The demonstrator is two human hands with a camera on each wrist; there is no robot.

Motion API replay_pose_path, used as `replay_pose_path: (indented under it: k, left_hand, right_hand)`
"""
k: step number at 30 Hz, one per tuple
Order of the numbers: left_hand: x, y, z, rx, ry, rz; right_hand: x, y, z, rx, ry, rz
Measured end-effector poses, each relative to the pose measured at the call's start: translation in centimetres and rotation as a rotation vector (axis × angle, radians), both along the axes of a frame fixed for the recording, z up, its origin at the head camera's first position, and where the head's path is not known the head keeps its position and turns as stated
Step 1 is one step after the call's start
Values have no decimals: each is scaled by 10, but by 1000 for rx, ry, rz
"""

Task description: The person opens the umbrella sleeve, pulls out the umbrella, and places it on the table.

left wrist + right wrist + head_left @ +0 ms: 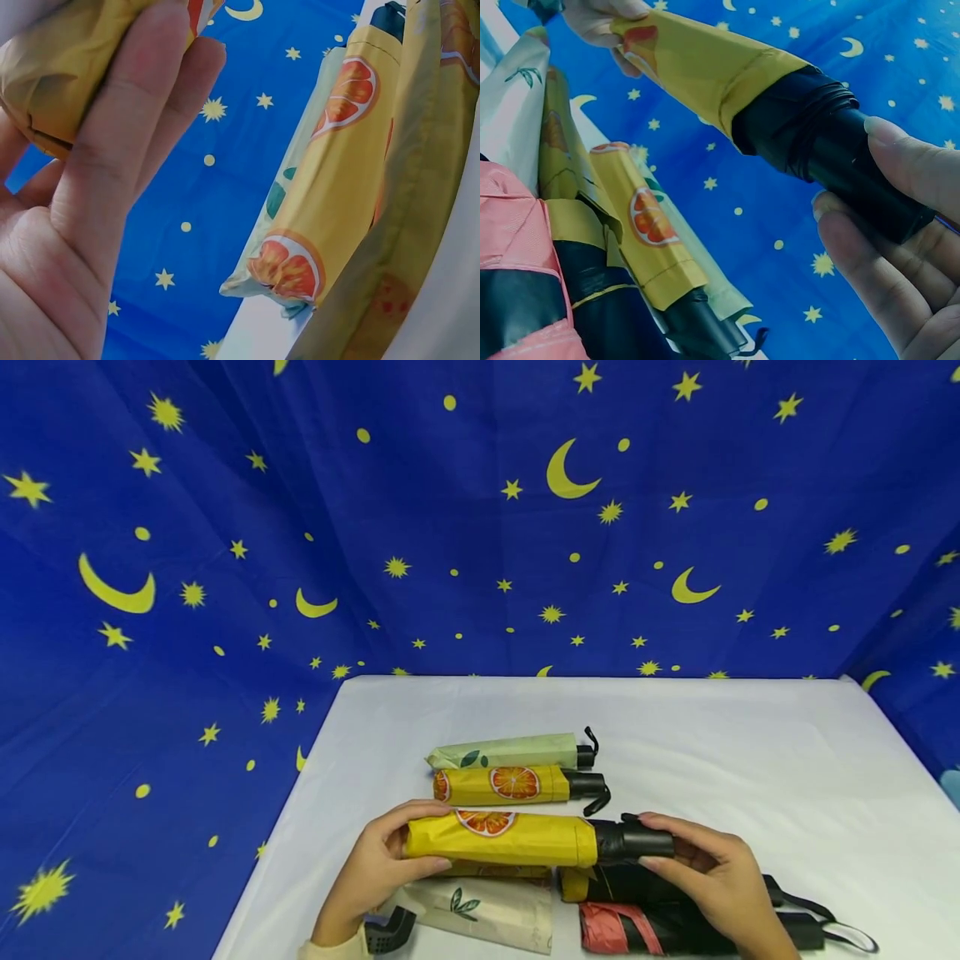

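Both hands hold a folded umbrella (510, 839) in a yellow sleeve with orange-slice prints, level above the table. My left hand (386, 852) grips the covered end between thumb and fingers. At the other end my right hand (705, 868) pinches the bare black handle (862, 176). Just behind lies another yellow umbrella (480, 785) with orange slices, its black handle pointing right. Beyond that one is a pale green umbrella (517, 752) with leaf prints. In front, a cream sleeve (487, 910) with green leaves lies beside a second yellow sleeve (420, 195), which the held umbrella partly hides in the head view.
At the front right lie a black umbrella with a yellow band (626, 885) and a pink-and-black umbrella (622, 929), both partly behind my right hand. They rest on a white-covered table (750, 743). A blue curtain (480, 527) with moons and stars hangs around it.
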State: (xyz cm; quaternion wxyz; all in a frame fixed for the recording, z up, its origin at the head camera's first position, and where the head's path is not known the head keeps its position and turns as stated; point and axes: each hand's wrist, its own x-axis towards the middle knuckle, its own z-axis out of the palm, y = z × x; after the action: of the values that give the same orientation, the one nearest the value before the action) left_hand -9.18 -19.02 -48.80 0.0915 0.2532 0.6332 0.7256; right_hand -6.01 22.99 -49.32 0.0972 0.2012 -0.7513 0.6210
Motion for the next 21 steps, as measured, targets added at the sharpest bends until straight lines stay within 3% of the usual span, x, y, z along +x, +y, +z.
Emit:
replay_pose_path:
  k: [8, 15, 21]
  left_hand:
    - [-3, -2, 1, -34, 1, 0]
    - [-2, -9, 0, -94, -9, 62]
    - [-2, -13, 1, -112, -4, 74]
  right_hand:
    - [0, 5, -1, -84, -29, 1]
    - [1, 8, -2, -113, -30, -5]
    - [0, 11, -2, -152, -39, 7]
